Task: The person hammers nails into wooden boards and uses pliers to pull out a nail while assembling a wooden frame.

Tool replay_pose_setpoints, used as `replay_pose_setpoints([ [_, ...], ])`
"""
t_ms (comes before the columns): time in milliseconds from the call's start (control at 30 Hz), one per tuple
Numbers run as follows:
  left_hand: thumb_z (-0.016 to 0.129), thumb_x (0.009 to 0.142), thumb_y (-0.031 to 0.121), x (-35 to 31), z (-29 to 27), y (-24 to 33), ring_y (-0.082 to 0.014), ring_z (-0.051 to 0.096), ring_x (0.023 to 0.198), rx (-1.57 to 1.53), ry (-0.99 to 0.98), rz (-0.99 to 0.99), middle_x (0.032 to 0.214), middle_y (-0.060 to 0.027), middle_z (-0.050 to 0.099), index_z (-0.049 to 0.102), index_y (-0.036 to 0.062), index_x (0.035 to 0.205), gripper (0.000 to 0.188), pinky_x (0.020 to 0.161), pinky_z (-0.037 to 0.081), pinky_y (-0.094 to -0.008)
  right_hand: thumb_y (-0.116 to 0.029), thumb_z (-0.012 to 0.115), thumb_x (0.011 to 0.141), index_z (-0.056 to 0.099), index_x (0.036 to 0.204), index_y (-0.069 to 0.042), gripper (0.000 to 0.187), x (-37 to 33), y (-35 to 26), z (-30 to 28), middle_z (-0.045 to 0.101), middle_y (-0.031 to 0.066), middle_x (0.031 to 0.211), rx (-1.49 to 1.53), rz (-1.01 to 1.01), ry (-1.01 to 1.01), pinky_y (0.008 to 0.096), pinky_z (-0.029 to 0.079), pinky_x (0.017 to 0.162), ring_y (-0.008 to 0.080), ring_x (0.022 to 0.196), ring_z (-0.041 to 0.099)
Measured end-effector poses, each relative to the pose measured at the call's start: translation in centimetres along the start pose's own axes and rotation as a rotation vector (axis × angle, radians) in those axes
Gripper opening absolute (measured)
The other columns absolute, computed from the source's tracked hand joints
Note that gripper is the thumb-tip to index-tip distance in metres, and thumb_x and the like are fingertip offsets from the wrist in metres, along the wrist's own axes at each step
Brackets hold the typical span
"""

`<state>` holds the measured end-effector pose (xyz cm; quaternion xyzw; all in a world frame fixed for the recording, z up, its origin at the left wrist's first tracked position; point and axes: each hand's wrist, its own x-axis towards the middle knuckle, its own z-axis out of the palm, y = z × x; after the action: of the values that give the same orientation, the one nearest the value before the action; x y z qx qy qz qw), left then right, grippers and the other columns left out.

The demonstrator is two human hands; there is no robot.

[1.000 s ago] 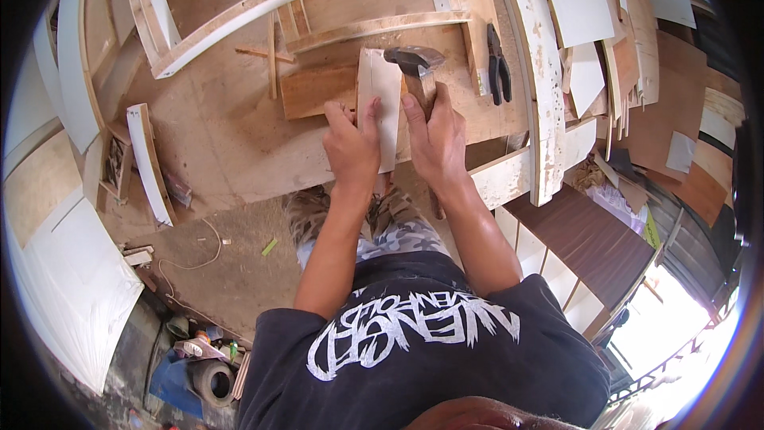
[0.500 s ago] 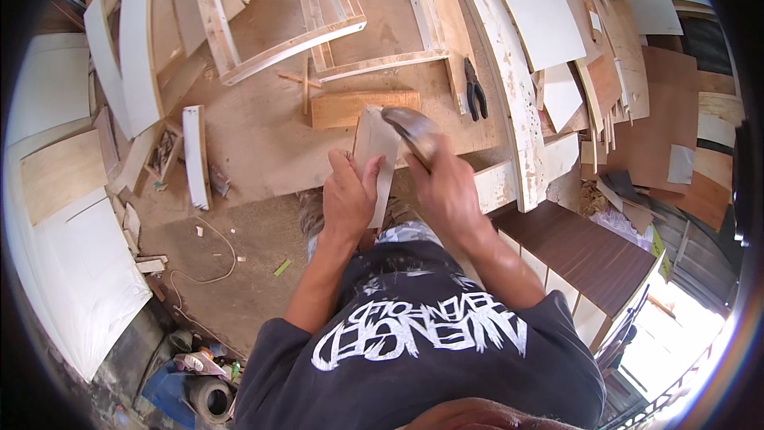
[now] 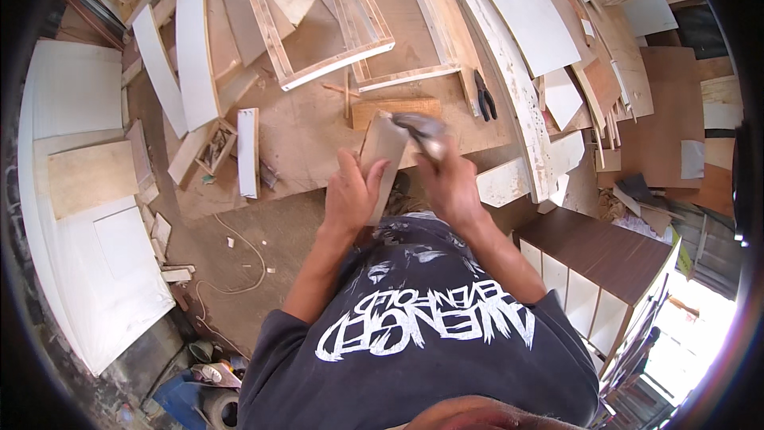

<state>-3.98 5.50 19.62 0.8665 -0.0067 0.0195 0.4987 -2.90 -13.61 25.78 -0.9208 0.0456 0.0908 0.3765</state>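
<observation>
My left hand [image 3: 350, 195] grips a narrow, pale flat board [image 3: 385, 147], its thumb along the face and its fingers around the left edge. The board stands tilted, with its far end at the wooden block [image 3: 411, 106] on the worktable. My right hand [image 3: 452, 191] is wrapped round a hammer [image 3: 422, 126]. Its metal head, smeared by motion, is over the board's far end. Whether it touches the board I cannot tell, and no nail can be made out.
Black-handled pliers [image 3: 484, 98] lie right of the block on the worktable [image 3: 306, 147]. Beyond are wooden frames [image 3: 338, 64] and white strips [image 3: 248, 151]. A dark-topped cabinet [image 3: 593, 247] stands at right, white panels [image 3: 119, 263] at left. A cord [image 3: 263, 263] crosses the floor.
The view has shifted, so the worktable and panels appear further right. Both hands keep their holds on the board and the hammer; the hammer head stays by the board's far end.
</observation>
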Motion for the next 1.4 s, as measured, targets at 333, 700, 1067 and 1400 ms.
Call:
replay_pose_setpoints([
  [333, 0.071, 0.099, 0.039, 1.5, -1.9, -2.7, -0.0561, 0.063, 0.070, 0.200, -0.050, -0.015, 0.074, -0.0321, 0.064, 0.043, -0.0064, 0.114, 0.055, 0.057, 0.047, -0.0621, -0.028, 0.066, 0.101, 0.058, 0.124, 0.001, 0.038, 0.9, -1.1, 3.0, 0.068, 0.0339, 0.090, -0.042, -0.139, -0.038, 0.0557, 0.052, 0.075, 0.0543, 0.089, 0.065],
  [700, 0.073, 0.097, 0.044, 12.0, 13.3, -8.6, -0.0553, 0.064, 0.083, -0.109, 0.080, -0.251, 0.088, -0.0322, 0.066, 0.048, -0.0034, 0.104, 0.054, 0.072, 0.048, -0.0599, -0.041, 0.063, 0.103, 0.058, 0.116, 0.007, 0.050, 2.6, 6.9, 1.9, 0.066, 0.0210, 0.073, 0.447, 0.397, 0.196, 0.0455, 0.053, 0.068, 0.0375, 0.069, 0.069],
  [1067, 0.078, 0.092, 0.047, 14.8, 19.6, -9.1, -0.0514, 0.064, 0.079, -0.027, 0.261, -0.468, 0.084, -0.0271, 0.064, 0.049, -0.0015, 0.097, 0.056, 0.072, 0.048, -0.0559, -0.039, 0.062, 0.102, 0.058, 0.130, 0.007, 0.054, 14.8, 11.9, -0.1, 0.069, 0.0368, 0.099, 0.022, 0.123, -0.022, 0.0576, 0.051, 0.085, 0.0556, 0.098, 0.066],
  [1400, 0.080, 0.091, 0.044, 14.5, 20.7, -8.0, -0.0491, 0.061, 0.074, -0.072, 0.315, -0.567, 0.076, -0.0224, 0.059, 0.047, -0.0010, 0.093, 0.056, 0.069, 0.048, -0.0531, -0.029, 0.066, 0.102, 0.054, 0.106, 0.004, 0.036, 23.3, 9.9, 2.1, 0.064, 0.0323, 0.075, -0.206, -0.141, -0.161, 0.0600, 0.049, 0.065, 0.0542, 0.077, 0.065],
])
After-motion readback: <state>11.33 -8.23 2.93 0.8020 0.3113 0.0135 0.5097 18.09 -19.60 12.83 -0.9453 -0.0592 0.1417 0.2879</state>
